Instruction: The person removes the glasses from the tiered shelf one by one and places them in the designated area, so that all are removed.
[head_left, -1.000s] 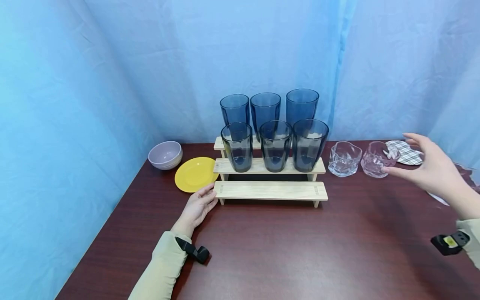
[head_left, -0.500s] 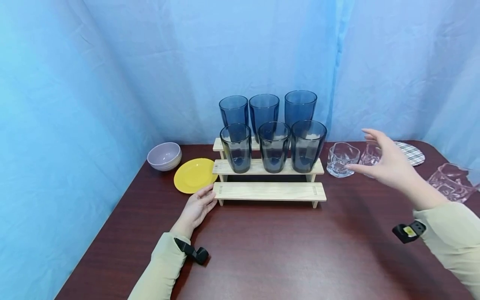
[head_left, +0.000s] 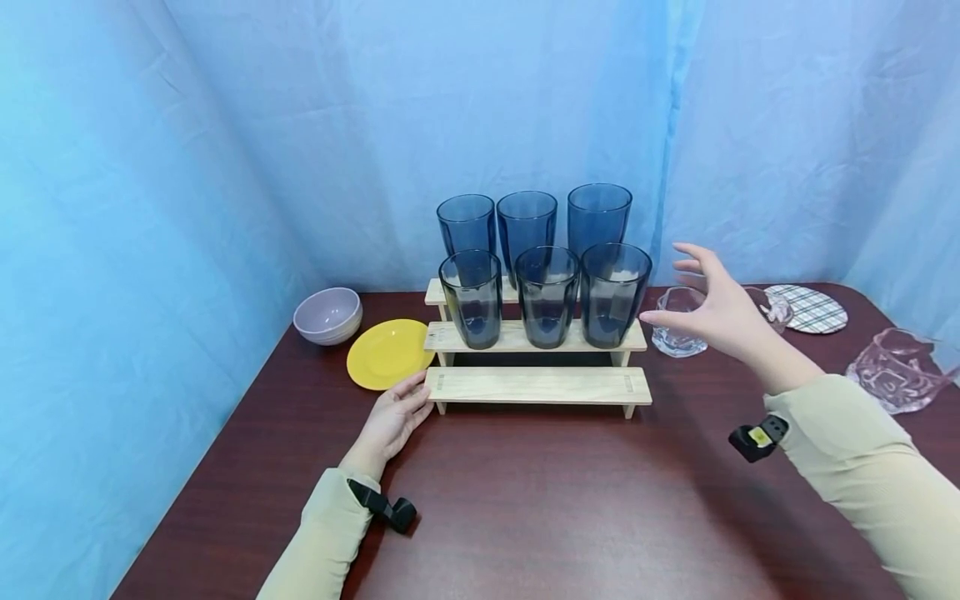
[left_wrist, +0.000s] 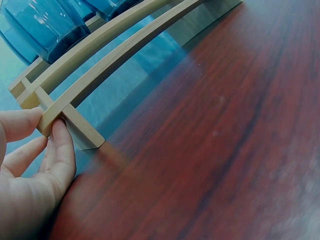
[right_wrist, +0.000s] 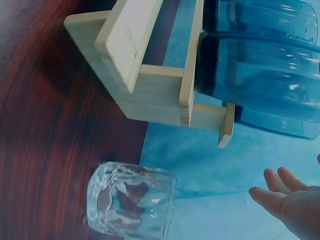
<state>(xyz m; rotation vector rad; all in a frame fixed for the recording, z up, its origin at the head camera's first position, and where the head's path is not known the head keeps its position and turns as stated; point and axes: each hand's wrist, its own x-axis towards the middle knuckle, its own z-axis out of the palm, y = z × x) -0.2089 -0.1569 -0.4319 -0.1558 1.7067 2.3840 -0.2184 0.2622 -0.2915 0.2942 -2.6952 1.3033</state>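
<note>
A three-step wooden rack (head_left: 538,384) stands mid-table with several dark blue tumblers on its upper two steps; the lowest step is bare. My left hand (head_left: 397,414) rests flat on the table, fingertips (left_wrist: 52,137) touching the rack's left end (left_wrist: 47,117). My right hand (head_left: 705,304) hovers open in the air, holding nothing, just right of the rightmost front tumbler (head_left: 613,292) and above a clear wavy glass (head_left: 675,329). The right wrist view shows that clear glass (right_wrist: 131,204) beside the rack's right end (right_wrist: 150,75).
A lilac bowl (head_left: 327,315) and a yellow plate (head_left: 387,353) sit left of the rack. A second clear glass (head_left: 772,307), a plaid coaster (head_left: 812,308) and a clear glass jug (head_left: 896,379) stand at the right. Blue curtains enclose the table.
My right hand has swept left, from beside the far clear glass to over the clear glass nearest the rack. The left hand has stayed put.
</note>
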